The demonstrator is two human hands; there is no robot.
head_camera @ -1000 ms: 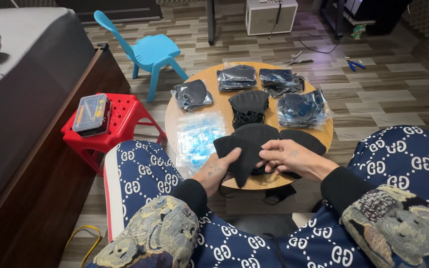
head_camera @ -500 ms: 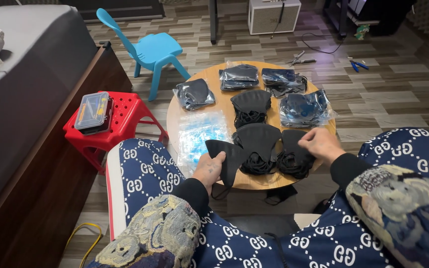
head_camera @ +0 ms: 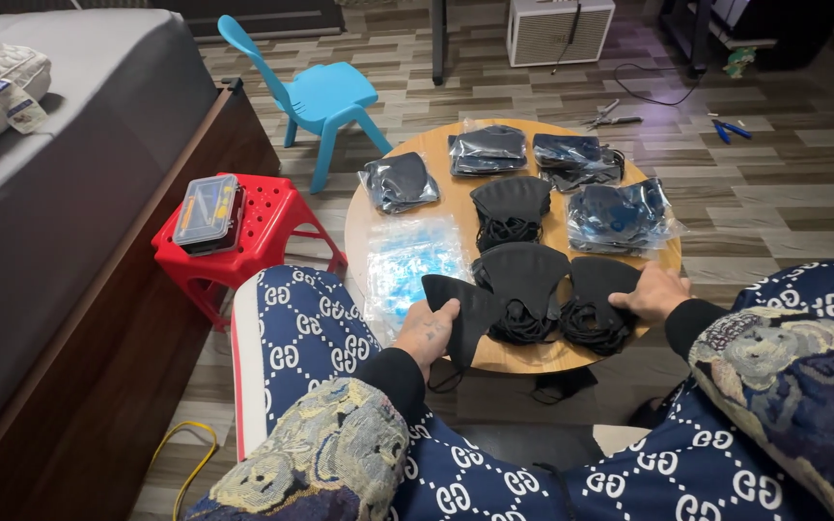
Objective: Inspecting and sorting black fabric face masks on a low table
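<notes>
I sit at a low round wooden table (head_camera: 436, 154). My left hand (head_camera: 429, 331) grips a black cloth face mask (head_camera: 470, 307) at the table's near edge. My right hand (head_camera: 651, 292) rests on a pile of black masks (head_camera: 598, 301) at the near right. Between them lies another pile of black masks (head_camera: 525, 287), and one more pile (head_camera: 511, 207) sits at the table's centre. Sealed clear bags of dark masks (head_camera: 487, 150) lie along the far side, and a stack of empty clear bags (head_camera: 409, 260) lies to the left.
A red plastic stool (head_camera: 255, 232) with a small parts box (head_camera: 207, 210) stands left of the table. Behind it are a blue child's chair (head_camera: 316, 96) and a bed (head_camera: 60, 183). Pliers and cables lie on the wood floor (head_camera: 793, 183). My patterned trouser legs flank the table.
My hands have drawn apart. The right hand moved right and set a mask on the near right pile. The left hand kept a single mask and slid left.
</notes>
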